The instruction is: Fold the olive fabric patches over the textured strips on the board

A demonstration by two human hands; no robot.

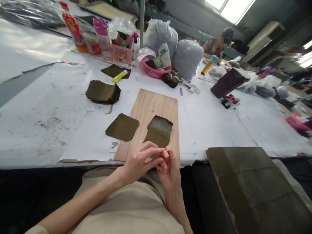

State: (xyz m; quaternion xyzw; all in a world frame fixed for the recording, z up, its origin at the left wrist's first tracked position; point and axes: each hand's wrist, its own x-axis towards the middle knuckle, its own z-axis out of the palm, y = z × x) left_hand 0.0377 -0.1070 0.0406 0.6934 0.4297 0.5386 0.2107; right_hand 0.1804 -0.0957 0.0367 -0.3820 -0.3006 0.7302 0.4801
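My left hand (140, 161) and my right hand (171, 170) meet at the fingertips above the near end of a wooden board (159, 102). Both are closed in a pinch; whatever lies between the fingers is too small or hidden to name. Just beyond them, a folded olive-brown piece of material (158, 136) rests on the board, its far part showing a greyish textured band. To its left is a flat olive-brown piece (123, 127), partly on the board and partly on the white table covering. A small torn scrap (114, 144) lies near it.
A stack of olive-brown pieces (102, 92) sits back left, near a yellow tube (119, 76). Behind stand a pink bottle (103, 39), a pink box (122, 53), a pink basket (156, 72) and stuffed bags (188, 60). Large olive sheets (253, 185) fill the right front. People work farther back.
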